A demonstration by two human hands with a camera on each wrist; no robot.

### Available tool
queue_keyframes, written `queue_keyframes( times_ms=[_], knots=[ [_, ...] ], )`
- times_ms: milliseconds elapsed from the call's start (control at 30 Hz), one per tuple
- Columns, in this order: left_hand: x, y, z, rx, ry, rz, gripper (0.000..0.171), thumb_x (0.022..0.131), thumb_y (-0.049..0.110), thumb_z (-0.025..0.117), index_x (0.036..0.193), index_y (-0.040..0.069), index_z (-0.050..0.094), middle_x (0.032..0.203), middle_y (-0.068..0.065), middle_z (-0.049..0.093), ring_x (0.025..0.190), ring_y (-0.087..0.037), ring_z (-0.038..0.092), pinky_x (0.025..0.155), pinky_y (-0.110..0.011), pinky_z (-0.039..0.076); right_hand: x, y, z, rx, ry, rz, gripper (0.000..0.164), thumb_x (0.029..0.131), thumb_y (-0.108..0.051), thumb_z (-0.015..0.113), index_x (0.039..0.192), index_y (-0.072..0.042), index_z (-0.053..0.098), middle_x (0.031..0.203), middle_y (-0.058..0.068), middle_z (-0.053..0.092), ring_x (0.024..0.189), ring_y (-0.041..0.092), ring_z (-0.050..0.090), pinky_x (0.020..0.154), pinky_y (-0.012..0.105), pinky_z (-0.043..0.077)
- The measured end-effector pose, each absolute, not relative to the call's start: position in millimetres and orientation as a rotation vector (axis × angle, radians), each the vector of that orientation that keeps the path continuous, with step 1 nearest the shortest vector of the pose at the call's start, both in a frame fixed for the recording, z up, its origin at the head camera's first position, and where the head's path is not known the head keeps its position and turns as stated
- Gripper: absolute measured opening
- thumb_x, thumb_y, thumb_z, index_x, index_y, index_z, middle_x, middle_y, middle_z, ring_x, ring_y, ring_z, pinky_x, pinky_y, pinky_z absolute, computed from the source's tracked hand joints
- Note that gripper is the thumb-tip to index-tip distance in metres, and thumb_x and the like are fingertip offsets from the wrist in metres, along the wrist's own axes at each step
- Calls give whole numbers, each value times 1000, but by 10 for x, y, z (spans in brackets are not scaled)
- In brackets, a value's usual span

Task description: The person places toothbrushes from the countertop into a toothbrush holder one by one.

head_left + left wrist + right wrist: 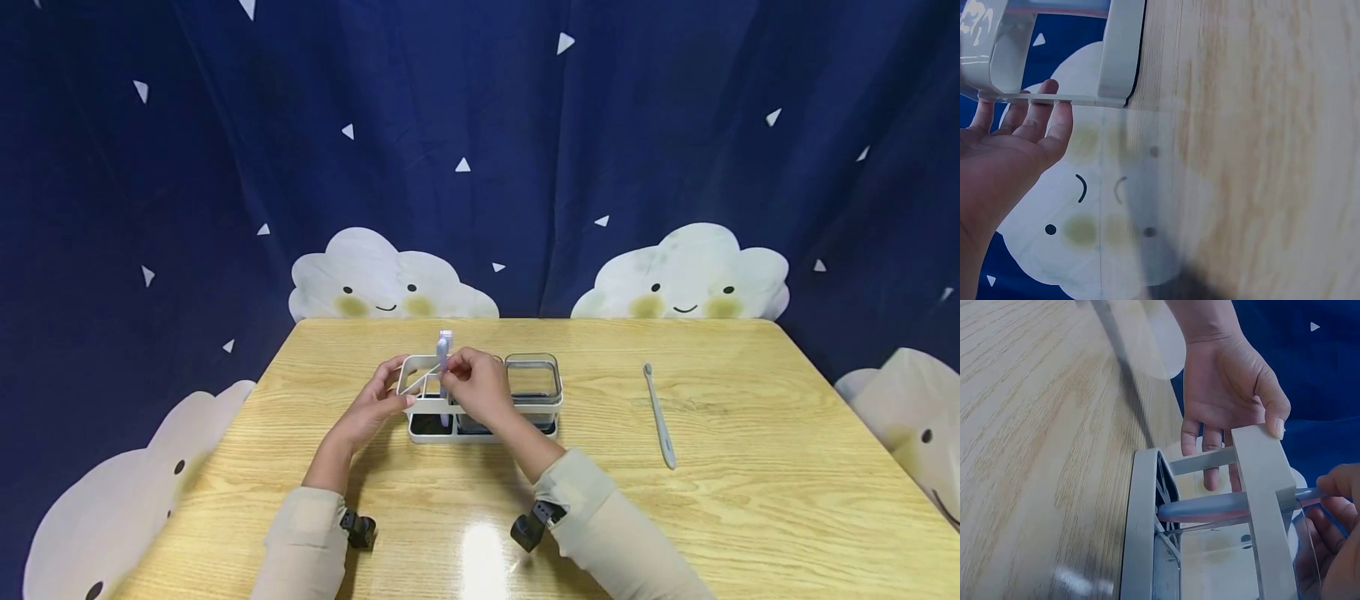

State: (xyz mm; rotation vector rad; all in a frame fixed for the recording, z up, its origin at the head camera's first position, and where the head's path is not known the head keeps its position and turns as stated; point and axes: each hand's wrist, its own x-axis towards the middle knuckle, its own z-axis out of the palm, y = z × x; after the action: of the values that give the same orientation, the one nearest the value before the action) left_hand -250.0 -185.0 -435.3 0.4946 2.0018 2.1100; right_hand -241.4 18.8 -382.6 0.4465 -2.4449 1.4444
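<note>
A white toothbrush holder point(431, 406) with a frame on top and a dark-lined base stands on the table. My left hand point(371, 408) holds its left end, thumb on the front of the upper rim and fingers around the far side. In the left wrist view, the fingertips point(1063, 112) meet the holder's edge. A pale purple toothbrush point(443, 350) stands upright in a slot, bristles up. The fingers of my right hand point(480, 387) pinch it just above the rim. Its handle point(1207, 507) passes through the frame to the base in the right wrist view.
A clear tumbler point(532, 379) sits in the holder's right compartment; my right hand partly covers the middle section. Apart from the holder, a grey toothbrush point(658, 417) lies on the wooden table point(735, 417) to the right. A dark blue curtain point(517, 167) hangs behind.
</note>
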Motion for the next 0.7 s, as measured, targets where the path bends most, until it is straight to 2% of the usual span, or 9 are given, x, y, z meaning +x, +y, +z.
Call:
queue_keyframes(
  times_ms=[433, 700],
  knots=[
    [-2508, -1866, -4360, 469, 2038, 2080, 67, 86, 1, 57, 144, 8, 23, 143, -22, 28, 118, -32, 43, 90, -31, 40, -2421, 209, -3813, 431, -2502, 1365, 5, 77, -11, 70, 76, -8, 66, 67, -4, 61, 60, 10, 52, 55, 25, 43],
    [-2498, -1858, -4362, 478, 2031, 2091, 67, 86, 1, 57, 143, 8, 23, 142, -23, 27, 117, -31, 44, 89, -30, 41, -2391, 234, -3789, 396, -2510, 1386, 4, 78, -12, 69, 77, -10, 66, 67, -6, 61, 60, 10, 52, 54, 26, 42]
  ],
)
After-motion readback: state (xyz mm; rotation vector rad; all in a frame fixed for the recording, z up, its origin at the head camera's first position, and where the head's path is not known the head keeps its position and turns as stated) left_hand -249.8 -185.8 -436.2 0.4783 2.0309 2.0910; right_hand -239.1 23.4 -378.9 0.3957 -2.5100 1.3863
